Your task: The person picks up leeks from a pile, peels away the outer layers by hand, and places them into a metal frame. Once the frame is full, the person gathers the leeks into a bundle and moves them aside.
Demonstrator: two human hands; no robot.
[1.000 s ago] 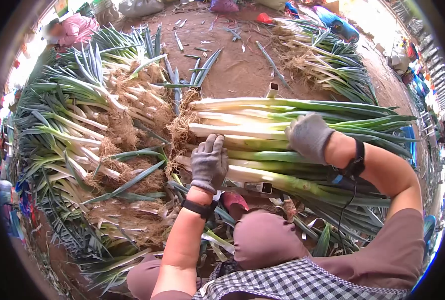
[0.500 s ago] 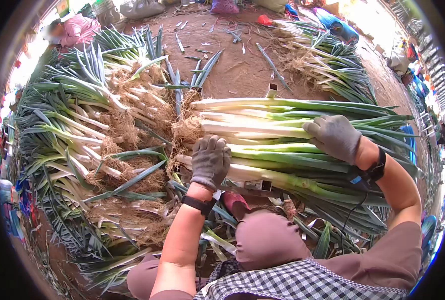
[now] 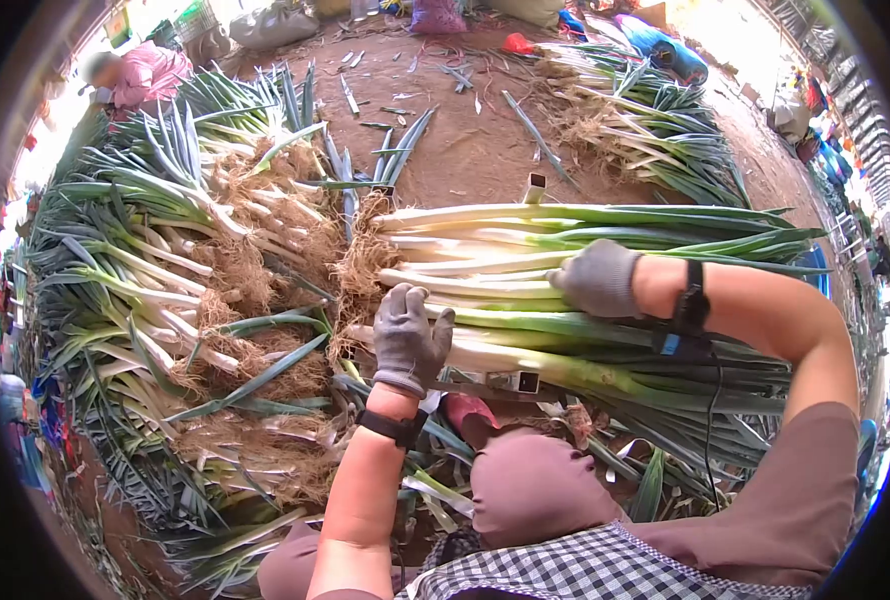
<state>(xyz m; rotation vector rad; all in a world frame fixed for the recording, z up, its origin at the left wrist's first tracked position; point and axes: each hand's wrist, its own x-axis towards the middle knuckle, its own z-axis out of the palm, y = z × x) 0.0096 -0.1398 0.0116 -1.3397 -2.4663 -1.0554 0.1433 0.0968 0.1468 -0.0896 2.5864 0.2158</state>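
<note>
Long green onions (image 3: 485,288) lie side by side in a row, white ends and roots to the left, green leaves to the right. Wearing a grey glove, my left hand (image 3: 410,338) rests on the white ends near the roots, its thumb apart from the fingers. Farther right, my right hand (image 3: 600,280), also gloved, has its fingers curled around a green onion stalk where white turns green. Part of that stalk is hidden by the hand. Square metal tube ends (image 3: 535,187) stick up at the far side of the row, and another shows at the near side.
A big heap of green onions with tangled roots (image 3: 240,265) covers the left ground. Another pile (image 3: 655,130) lies at the far right. Loose leaves are scattered on the brown ground (image 3: 455,150). A person in pink (image 3: 150,75) is at the upper left. Sacks (image 3: 275,25) stand behind.
My right hand has moved left and slightly down along the row. My left hand has shifted a little left and down, its thumb now spread apart. The view has tilted slightly.
</note>
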